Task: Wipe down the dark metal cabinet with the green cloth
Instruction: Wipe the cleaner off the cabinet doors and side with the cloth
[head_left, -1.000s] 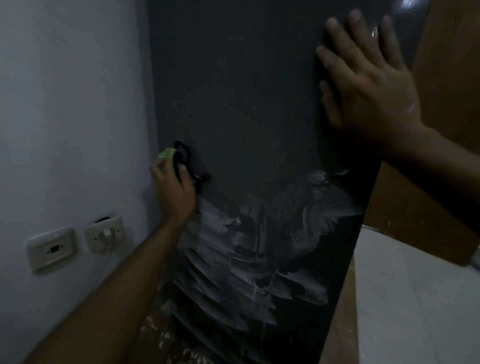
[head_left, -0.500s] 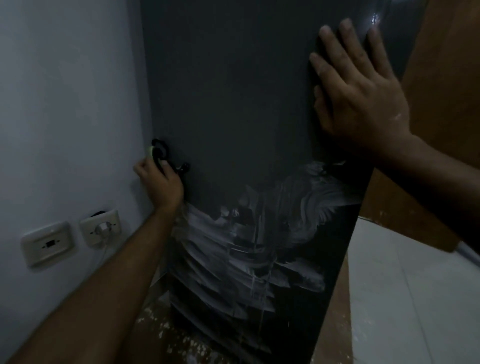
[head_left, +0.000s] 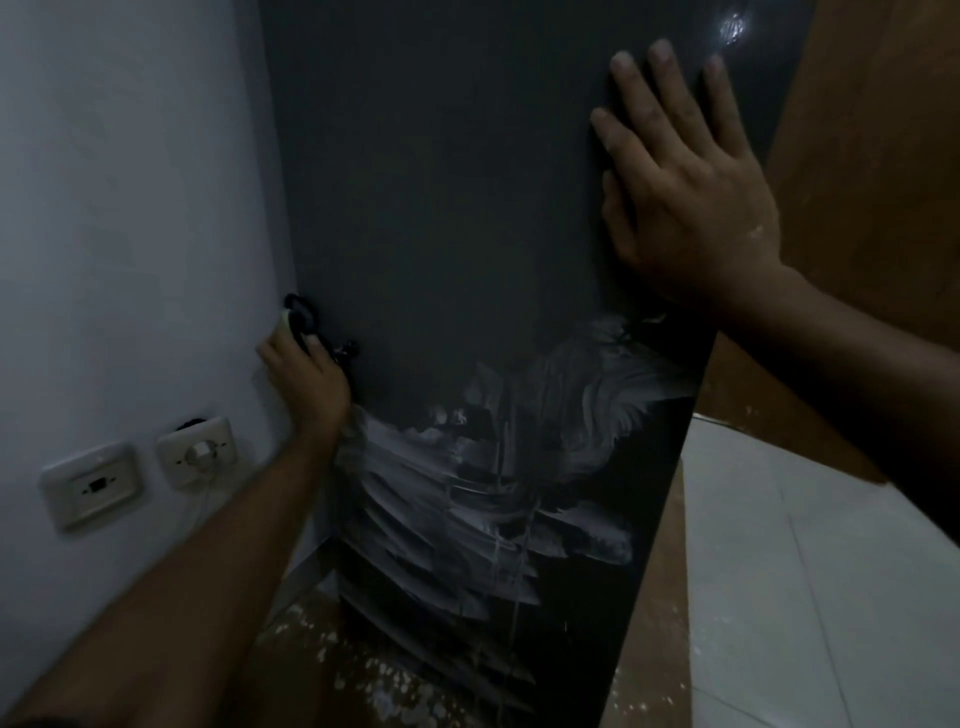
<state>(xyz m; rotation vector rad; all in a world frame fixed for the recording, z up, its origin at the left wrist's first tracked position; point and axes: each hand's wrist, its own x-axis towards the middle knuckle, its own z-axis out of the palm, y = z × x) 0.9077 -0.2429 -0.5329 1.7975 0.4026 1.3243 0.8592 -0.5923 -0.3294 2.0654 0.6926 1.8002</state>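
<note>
The dark metal cabinet (head_left: 441, 208) stood upright against the pale wall (head_left: 130, 182), its smooth matte panel streaked below with whitish, feathery smears. The left hand (head_left: 306, 379) gripped the green cloth (head_left: 285, 319), mostly hidden, at the panel's left edge beside a black looped fitting (head_left: 301, 312). The right hand (head_left: 685, 197) lay flat on the panel, fingers straight and spread.
</note>
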